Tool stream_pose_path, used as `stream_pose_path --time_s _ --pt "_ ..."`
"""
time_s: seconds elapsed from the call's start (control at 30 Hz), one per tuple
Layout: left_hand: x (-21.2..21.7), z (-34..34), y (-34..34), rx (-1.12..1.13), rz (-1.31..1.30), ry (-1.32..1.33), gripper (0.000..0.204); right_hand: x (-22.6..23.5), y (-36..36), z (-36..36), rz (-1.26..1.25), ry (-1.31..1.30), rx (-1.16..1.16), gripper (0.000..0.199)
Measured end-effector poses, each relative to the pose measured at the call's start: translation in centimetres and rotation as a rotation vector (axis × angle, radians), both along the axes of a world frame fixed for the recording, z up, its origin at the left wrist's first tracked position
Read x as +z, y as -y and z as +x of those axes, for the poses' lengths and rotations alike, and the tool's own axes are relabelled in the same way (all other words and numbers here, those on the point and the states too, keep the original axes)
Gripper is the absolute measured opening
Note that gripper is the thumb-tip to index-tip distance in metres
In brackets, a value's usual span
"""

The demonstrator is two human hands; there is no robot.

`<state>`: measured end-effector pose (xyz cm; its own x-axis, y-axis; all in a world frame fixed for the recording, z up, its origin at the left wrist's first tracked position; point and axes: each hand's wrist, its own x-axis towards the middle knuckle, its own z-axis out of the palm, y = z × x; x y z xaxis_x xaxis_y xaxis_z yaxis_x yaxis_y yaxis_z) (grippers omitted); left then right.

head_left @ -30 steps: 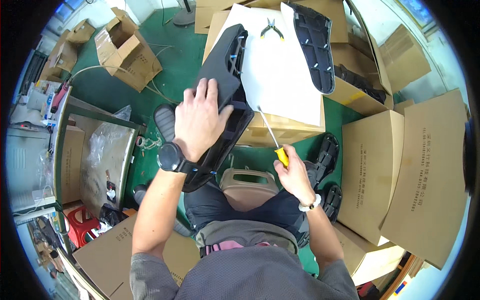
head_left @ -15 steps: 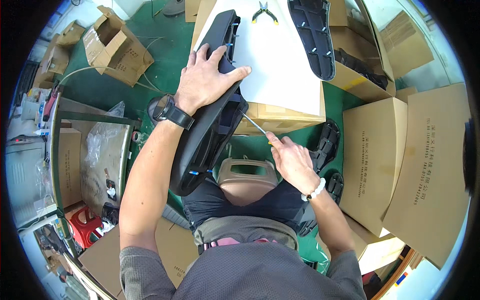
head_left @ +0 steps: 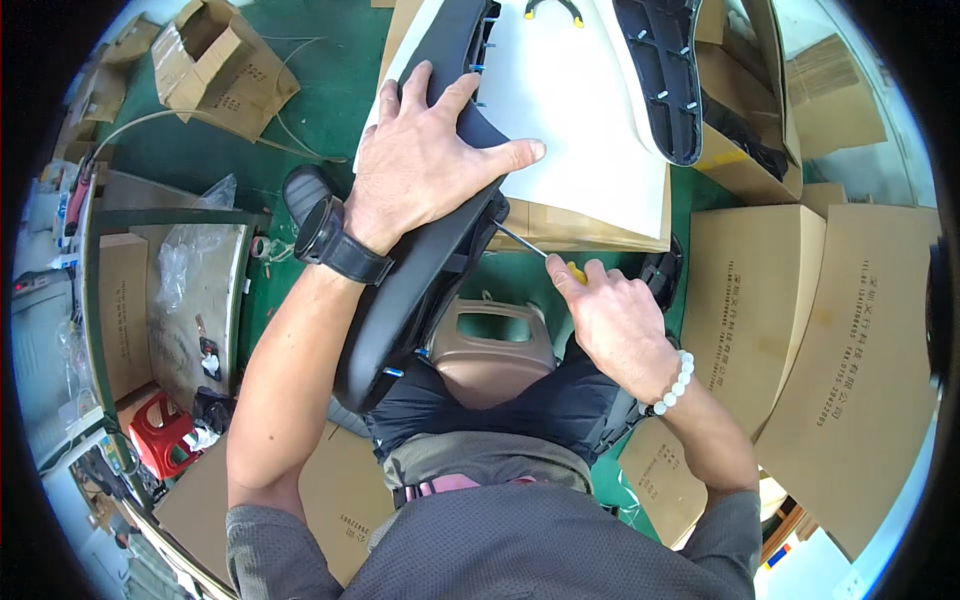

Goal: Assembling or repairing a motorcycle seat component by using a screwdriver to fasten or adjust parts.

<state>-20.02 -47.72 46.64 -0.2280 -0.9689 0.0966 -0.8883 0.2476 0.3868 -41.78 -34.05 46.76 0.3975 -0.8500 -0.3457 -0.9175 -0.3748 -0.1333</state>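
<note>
A long black padded seat [head_left: 385,330], with blue-tipped studs along its edge, stands tilted on its side against the white-topped work surface and over my lap. Across its top my left hand [head_left: 425,165] lies with fingers spread and thumb stretched to the right. My right hand [head_left: 620,315] is closed round the yellow handle of a screwdriver [head_left: 522,241]. Its thin metal shaft points up and left, and the tip is at the seat's near right edge. What the tip touches there is too small to tell.
Another black seat base [head_left: 660,75] lies underside up on the white sheet [head_left: 570,150], beside black-and-yellow pliers [head_left: 555,10]. Cardboard boxes [head_left: 745,300] crowd the right side. A beige stool [head_left: 495,372] stands between my legs. At left are a metal shelf [head_left: 205,290] and a red stool [head_left: 160,435].
The seat has rolled so that less of its underside shows. My right hand and the screwdriver have shifted slightly right. My left hand stays on the seat, while the whole view has shifted a little.
</note>
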Motion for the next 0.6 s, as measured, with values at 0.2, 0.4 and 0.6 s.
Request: stream_pose_path --time_s 0.2,0.4,0.6 --pt "-0.1 0.2 -0.1 -0.006 -0.043 0.005 0.103 -2.3 -0.1 -0.9 0.101 0.159 -0.066 0.053" --pt "0.1 0.4 0.0 0.028 -0.012 -0.011 0.100 -8.0 -2.2 -1.1 0.019 0.734 -0.244 0.047" --pt "0.2 0.0 0.1 0.031 -0.011 0.009 0.101 -3.0 -1.1 -1.2 -0.002 0.208 -0.157 0.047"
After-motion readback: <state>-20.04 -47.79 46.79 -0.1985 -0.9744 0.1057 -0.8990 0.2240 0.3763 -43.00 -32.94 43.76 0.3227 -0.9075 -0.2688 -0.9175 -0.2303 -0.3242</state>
